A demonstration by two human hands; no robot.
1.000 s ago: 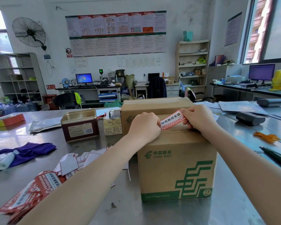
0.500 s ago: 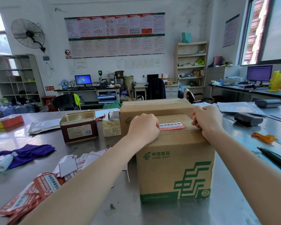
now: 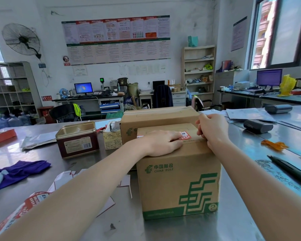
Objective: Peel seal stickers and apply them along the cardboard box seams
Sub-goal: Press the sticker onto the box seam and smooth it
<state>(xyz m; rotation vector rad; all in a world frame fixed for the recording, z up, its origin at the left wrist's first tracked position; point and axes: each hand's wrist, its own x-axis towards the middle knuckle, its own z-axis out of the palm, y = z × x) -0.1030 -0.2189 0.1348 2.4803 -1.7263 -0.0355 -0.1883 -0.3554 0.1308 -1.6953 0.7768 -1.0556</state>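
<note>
A China Post cardboard box stands on the steel table in front of me. A red and white seal sticker lies across the seam on its top. My left hand lies flat on the box top with straight fingers pressing over the sticker, so only the sticker's right end shows. My right hand rests at the top right edge of the box, fingers curled, with nothing visible in it. A pile of red sticker sheets lies at the lower left.
A second, larger cardboard box stands right behind the first. Left of the boxes are a small carton, an open tin, white backing papers and a purple cloth. A pen, an orange scrap and a black device lie to the right.
Both hands held the sticker above the box, then laid it across the top seam. My left hand opened flat and slid right over it; my right hand let go and moved to the box's edge.
</note>
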